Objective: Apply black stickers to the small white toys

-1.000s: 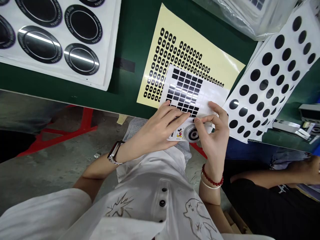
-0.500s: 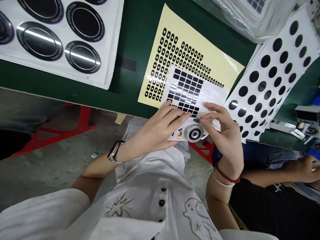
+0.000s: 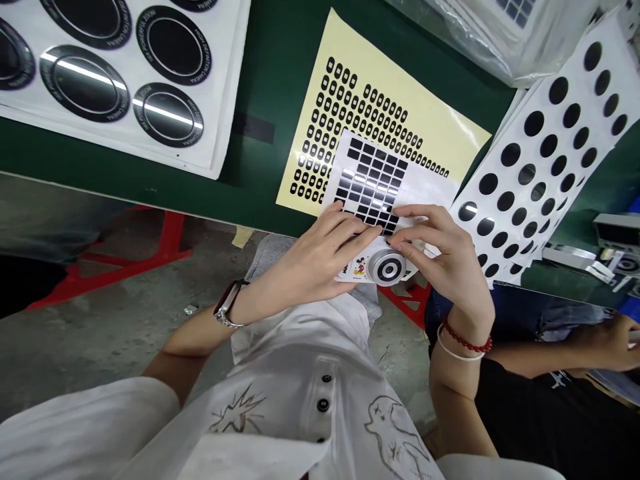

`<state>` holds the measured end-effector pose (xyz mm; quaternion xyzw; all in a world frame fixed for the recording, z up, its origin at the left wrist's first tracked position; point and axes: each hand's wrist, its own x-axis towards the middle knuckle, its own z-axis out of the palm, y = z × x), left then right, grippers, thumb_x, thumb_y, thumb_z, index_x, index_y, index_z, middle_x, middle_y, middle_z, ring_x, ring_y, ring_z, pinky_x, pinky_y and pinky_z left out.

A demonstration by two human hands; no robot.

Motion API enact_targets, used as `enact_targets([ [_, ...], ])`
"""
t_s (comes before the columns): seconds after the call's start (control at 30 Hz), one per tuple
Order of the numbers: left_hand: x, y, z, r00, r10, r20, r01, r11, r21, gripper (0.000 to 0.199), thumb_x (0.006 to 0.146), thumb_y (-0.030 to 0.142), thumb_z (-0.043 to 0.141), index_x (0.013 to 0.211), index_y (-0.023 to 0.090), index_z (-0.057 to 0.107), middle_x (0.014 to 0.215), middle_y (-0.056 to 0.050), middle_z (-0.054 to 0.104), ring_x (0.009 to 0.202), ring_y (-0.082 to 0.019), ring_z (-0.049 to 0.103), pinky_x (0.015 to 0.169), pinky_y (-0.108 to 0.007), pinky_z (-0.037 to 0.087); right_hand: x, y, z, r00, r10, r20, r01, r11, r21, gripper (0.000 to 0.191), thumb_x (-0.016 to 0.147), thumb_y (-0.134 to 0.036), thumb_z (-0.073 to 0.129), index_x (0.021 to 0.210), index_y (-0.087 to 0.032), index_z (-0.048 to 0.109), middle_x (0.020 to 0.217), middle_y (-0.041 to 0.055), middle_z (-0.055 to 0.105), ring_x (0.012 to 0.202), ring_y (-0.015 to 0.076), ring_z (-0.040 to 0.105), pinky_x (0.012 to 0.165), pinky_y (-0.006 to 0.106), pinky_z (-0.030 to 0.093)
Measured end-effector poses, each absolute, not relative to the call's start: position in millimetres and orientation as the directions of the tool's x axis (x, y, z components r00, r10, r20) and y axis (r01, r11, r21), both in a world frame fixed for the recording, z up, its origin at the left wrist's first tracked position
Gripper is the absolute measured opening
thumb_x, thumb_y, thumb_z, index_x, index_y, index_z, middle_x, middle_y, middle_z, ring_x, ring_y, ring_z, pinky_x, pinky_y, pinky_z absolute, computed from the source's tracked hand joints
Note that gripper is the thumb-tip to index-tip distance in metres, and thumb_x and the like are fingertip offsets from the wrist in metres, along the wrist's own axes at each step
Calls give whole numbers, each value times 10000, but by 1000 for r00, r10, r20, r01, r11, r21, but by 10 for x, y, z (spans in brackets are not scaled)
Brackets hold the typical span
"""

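Your right hand (image 3: 445, 257) reached left, fingertips narrow, to the camera (image 3: 390, 268) your left hand (image 3: 323, 253) holds (near edge of the worktop (image 3: 250, 190)).

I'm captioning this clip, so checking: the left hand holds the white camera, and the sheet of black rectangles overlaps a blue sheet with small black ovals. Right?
One slip: the sheet with small black ovals is pale yellow, not blue, as the head view shows. The rest stands.
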<state>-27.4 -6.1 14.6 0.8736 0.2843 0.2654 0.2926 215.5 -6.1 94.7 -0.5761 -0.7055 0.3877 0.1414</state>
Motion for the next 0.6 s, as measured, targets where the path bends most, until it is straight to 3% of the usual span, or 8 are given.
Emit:
enact_targets([
  [0.1,-277,-57,147,698,651,299,337,-666,666,757,913,280,813,1538,116,420,1282,-176,646,1229,-344,589,1184,-662,490,2176,-38,948,-280,920,-273,653,-26,-757,116,1026,-264,679,1057,-295,787,1323,63,732,1300,286,668,1075,493,578],
  [0.23,-283,-42,164,708,641,297,335,-675,658,696,946,267,762,1536,121,424,1274,-174,656,1222,-339,594,1175,-655,494,2212,27,944,-256,892,-373,607,-152,-780,111,1010,-304,710,1077,-290,797,1197,53,782,1136,252,718,892,390,596],
  [0.43,-281,-26,175,712,637,295,340,-681,649,616,985,265,700,1512,88,433,1256,-186,661,1205,-336,591,1167,-653,494,2151,237,1024,-322,792,-518,721,-150,-677,111,971,-323,734,974,-234,799,861,33,764,689,171,614,632,334,461],
  [0.6,-278,-24,195,713,643,279,343,-667,662,598,996,263,677,1519,123,424,1259,-172,658,1199,-327,600,1174,-663,489,1985,371,1126,-324,755,-571,870,1,-493,117,949,-171,659,883,-213,746,752,17,721,628,165,609,583,313,406],
])
